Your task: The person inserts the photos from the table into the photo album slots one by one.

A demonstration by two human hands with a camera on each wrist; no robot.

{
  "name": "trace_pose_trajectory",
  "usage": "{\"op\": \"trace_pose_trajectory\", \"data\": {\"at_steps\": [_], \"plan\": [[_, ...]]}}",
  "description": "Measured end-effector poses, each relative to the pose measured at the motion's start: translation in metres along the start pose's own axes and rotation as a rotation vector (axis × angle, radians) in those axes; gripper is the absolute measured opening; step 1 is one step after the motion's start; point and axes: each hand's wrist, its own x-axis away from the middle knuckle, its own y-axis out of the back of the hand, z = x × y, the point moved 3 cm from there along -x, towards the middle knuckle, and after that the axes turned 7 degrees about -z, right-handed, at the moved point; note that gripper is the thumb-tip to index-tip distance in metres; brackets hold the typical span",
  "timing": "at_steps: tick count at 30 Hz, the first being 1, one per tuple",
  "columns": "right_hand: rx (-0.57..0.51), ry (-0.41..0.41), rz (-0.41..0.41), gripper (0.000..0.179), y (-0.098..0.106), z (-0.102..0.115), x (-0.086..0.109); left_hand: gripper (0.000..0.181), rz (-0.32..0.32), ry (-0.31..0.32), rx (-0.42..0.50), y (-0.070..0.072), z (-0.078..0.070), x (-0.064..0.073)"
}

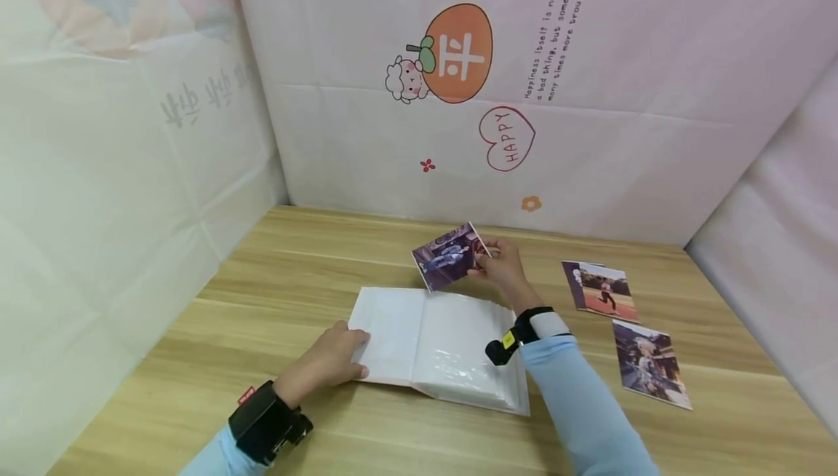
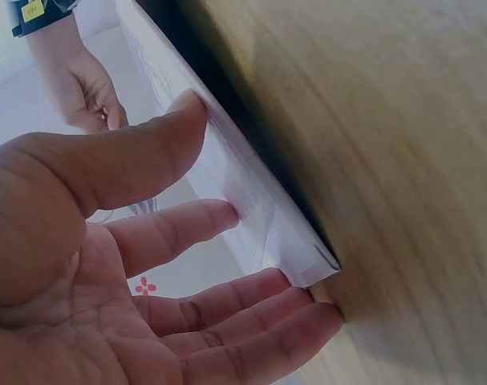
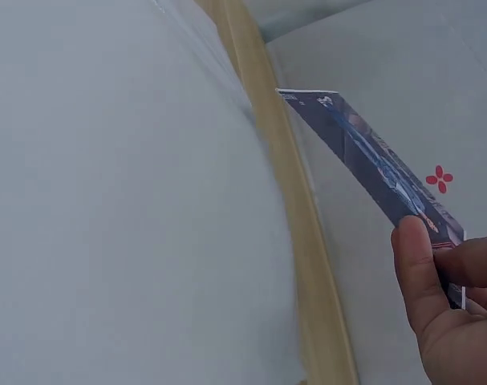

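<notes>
Here's the left hand (image 1: 330, 357), fingers loosely extended, touching the open album (image 1: 458, 345); now the photo (image 1: 448, 256), beyond its pages (long axis slanting leftward from the grip), right end pinched by the right hand (image 1: 504, 270).

The surface (image 1: 262, 301) spans the lower half of the frame. The open album (image 1: 391, 334) lies on it at lower centre. The left grip (image 1: 329, 356) is at the album's left edge; the right grip (image 1: 503, 271), with the held photo (image 1: 448, 256) extending to its left, is near the album's far edge at mid-frame. Seen from here, right of the album, the upper photo (image 1: 609, 294) partly overlaps the rear photo (image 1: 576, 285). The lower photo (image 1: 651, 361) lies before this pair, lower right. Behind stands the back sheet (image 1: 353, 148), between the left sheet (image 1: 131, 192) and right sheet (image 1: 785, 192).
</notes>
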Motion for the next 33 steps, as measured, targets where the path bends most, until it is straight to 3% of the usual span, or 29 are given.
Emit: {"op": "trace_pose_trajectory", "data": {"at_steps": [11,21,33], "plan": [[-0.008,0.060,-0.018,0.028,-0.025,-0.007,-0.004,0.052,-0.025,-0.009,0.026,-0.001,0.001,0.001],[0.063,0.071,-0.008,0.027,-0.025,-0.010,-0.008,0.052,-0.042,0.000,0.036,0.002,0.001,0.001],[0.047,0.079,-0.053,0.027,-0.027,-0.007,-0.006,0.051,-0.031,0.016,0.049,0.002,0.001,0.001]]}}
